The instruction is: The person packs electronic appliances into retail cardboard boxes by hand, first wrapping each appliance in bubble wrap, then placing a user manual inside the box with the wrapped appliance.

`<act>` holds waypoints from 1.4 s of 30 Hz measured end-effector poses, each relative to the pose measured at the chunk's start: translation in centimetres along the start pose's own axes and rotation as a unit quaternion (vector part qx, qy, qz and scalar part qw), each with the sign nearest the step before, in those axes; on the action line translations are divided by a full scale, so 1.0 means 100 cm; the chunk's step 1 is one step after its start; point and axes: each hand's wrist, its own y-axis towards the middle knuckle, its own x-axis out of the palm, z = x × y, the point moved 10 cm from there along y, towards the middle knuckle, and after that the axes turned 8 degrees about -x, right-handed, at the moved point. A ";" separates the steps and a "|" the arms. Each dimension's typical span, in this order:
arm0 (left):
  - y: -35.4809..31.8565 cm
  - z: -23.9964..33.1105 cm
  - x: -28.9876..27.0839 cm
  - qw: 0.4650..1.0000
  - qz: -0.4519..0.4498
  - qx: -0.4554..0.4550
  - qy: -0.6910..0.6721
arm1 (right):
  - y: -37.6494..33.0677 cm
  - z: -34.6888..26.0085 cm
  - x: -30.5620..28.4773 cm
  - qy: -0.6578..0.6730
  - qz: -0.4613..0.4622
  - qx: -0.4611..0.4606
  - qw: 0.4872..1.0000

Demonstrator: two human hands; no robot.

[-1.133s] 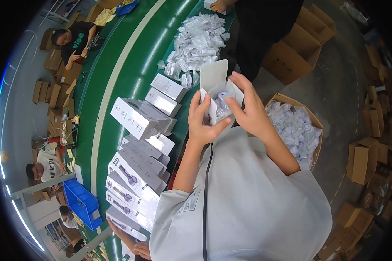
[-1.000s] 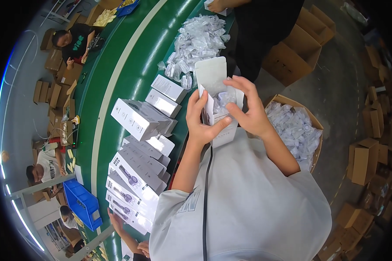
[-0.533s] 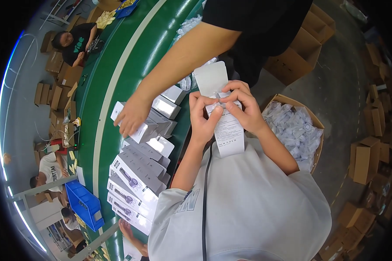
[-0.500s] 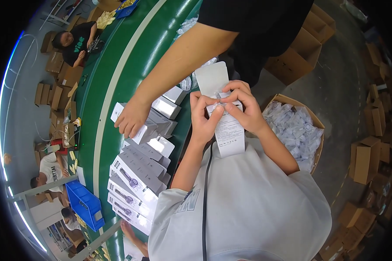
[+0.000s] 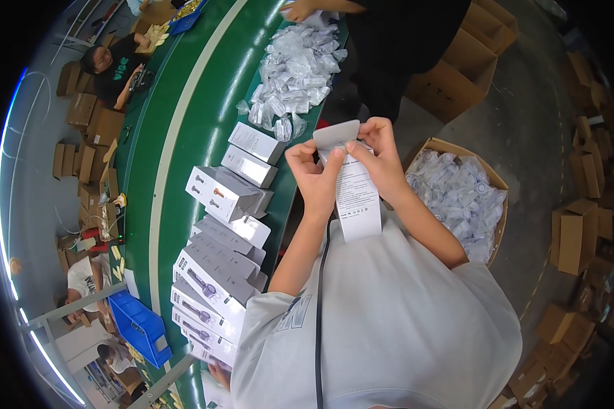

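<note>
A slim white carton (image 5: 358, 204) with small print on its face leans against my shirt, its top end up at my hands. Its top flap (image 5: 336, 134) stands raised and slopes over the opening. On the left edge of the carton, my left hand (image 5: 312, 178) is closed, with the thumb pressed on the upper front. My right hand (image 5: 383, 163) grips the other side, its thumb near the top edge and its fingers by the flap. What lies inside the carton is mostly hidden by thumbs and flap.
Stacked white cartons (image 5: 208, 279) line the green conveyor (image 5: 140, 232) at my left. Beyond them lies a heap of clear bagged parts (image 5: 297, 71), near a co-worker's hand (image 5: 299, 9). A cardboard box of clear bagged pieces (image 5: 457, 198) stands at my right.
The co-worker's arm has withdrawn from the stacked cartons toward the top, uncovering the bagged heap. The flap of my carton has tipped down toward me, and my fingers have shifted to its sides.
</note>
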 end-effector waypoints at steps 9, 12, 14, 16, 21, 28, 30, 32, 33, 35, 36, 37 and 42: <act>0.004 0.002 0.006 0.988 -0.097 0.045 0.109 | -0.004 -0.015 -0.002 -0.171 -0.092 -0.113 0.974; 0.003 0.006 0.013 0.979 -0.137 0.043 0.148 | -0.006 -0.018 -0.010 -0.159 -0.102 -0.150 0.971; 0.003 0.009 0.017 0.973 -0.175 0.032 0.149 | -0.005 -0.021 -0.004 -0.103 -0.123 -0.107 0.981; 0.005 0.011 0.022 0.969 -0.195 0.025 0.148 | -0.006 -0.025 0.000 -0.077 -0.131 -0.085 0.985; 0.012 0.007 0.028 0.970 -0.170 -0.032 0.172 | -0.007 -0.019 -0.002 -0.092 -0.073 -0.041 0.992; 0.018 -0.004 0.029 0.973 -0.106 -0.050 0.200 | -0.011 0.002 -0.024 -0.019 0.053 0.025 0.998; 0.016 -0.012 0.031 0.972 -0.120 -0.063 0.191 | -0.013 0.002 -0.032 0.017 0.076 -0.002 0.997; 0.016 -0.017 0.029 0.972 -0.125 -0.071 0.187 | -0.015 0.003 -0.037 0.035 0.087 -0.013 0.996; 0.015 -0.020 0.030 0.970 -0.135 -0.070 0.191 | -0.017 0.004 -0.039 0.024 0.089 -0.010 0.996; 0.014 -0.023 0.031 0.965 -0.155 -0.069 0.200 | -0.020 0.006 -0.044 0.001 0.091 -0.004 0.996; 0.014 -0.024 0.029 0.965 -0.153 -0.070 0.199 | -0.021 0.009 -0.047 0.001 0.090 -0.002 0.996; 0.013 -0.022 0.030 0.960 -0.168 -0.061 0.215 | -0.021 0.009 -0.048 -0.025 0.071 -0.020 0.997; 0.009 -0.022 0.030 0.945 -0.202 -0.035 0.256 | -0.023 0.016 -0.063 -0.098 0.007 -0.063 0.993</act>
